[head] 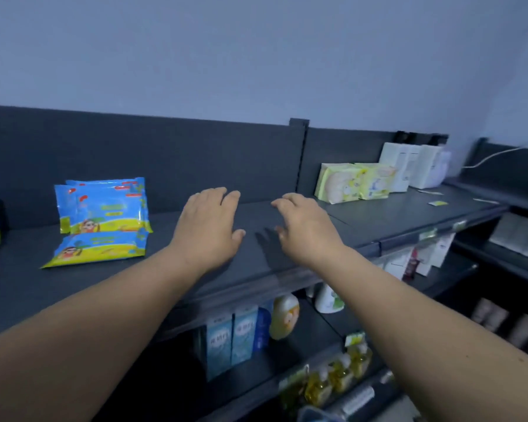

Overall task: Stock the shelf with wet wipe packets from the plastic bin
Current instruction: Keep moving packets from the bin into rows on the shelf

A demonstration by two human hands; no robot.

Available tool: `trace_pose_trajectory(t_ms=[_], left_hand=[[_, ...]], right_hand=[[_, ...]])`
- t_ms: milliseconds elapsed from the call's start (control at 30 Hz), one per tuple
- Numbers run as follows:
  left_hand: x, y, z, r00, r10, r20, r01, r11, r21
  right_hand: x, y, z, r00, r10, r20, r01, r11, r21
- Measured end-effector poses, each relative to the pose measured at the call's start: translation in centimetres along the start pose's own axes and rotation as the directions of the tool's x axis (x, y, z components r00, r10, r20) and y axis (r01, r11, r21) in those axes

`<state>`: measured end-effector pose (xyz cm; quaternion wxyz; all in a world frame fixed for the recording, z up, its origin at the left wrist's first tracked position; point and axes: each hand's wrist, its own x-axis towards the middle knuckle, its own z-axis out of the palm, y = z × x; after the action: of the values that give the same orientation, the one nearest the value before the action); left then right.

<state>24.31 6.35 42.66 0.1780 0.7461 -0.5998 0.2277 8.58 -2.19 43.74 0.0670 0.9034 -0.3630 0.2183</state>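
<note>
Reaching over the dark shelf (28, 287), left hand (208, 229) and right hand (307, 231) side by side, fingers (217, 194) loosely spread, holding nothing, contact with shelf unclear, blue wipe packets (104, 208) on it at left, one lying flat, more cut off at frame edge

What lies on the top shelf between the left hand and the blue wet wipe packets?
Nothing: in the head view, only bare dark shelf separates the left hand from the wet wipe packets.

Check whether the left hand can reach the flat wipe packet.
Probably yes: the left hand is open and empty, and nothing stands on the shelf between it and the packet.
</note>
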Motion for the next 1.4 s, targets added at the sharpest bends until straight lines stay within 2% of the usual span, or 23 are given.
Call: trace_pose_trajectory(t_ms=[300, 667, 867, 1067, 1167, 1400], left_hand=[[-3.2, 12.6, 2.3, 0.974, 0.194, 0.116, -0.184, 0.979, -0.092], [-8.8, 23.0, 9.6, 0.900, 0.347, 0.263, -0.287, 0.927, -0.243], [-11.7, 26.9, 15.0, 0.858, 0.425, 0.288, -0.335, 0.888, -0.314], [-14.9, 30.2, 20.8, 0.768, 0.466, 0.440, -0.312, 0.872, -0.377], [-17.1, 31.1, 24.3, 0.727, 0.492, 0.479, -0.311, 0.858, -0.409], [-22.3, 31.3, 31.7, 0.625, 0.451, 0.637, -0.241, 0.888, -0.392]], right_hand=[[-12.3, 9.6, -1.6, 0.980, 0.188, 0.061, -0.184, 0.981, -0.067], [-26.1, 17.0, 2.4, 0.899, 0.380, 0.216, -0.368, 0.925, -0.096], [-31.6, 19.8, 6.6, 0.817, 0.479, 0.320, -0.481, 0.873, -0.079], [-36.8, 21.8, 12.0, 0.710, 0.559, 0.428, -0.581, 0.809, -0.094], [-39.1, 22.6, 15.1, 0.663, 0.566, 0.489, -0.607, 0.790, -0.091], [-43.1, 22.8, 23.1, 0.525, 0.553, 0.647, -0.659, 0.745, -0.102]])
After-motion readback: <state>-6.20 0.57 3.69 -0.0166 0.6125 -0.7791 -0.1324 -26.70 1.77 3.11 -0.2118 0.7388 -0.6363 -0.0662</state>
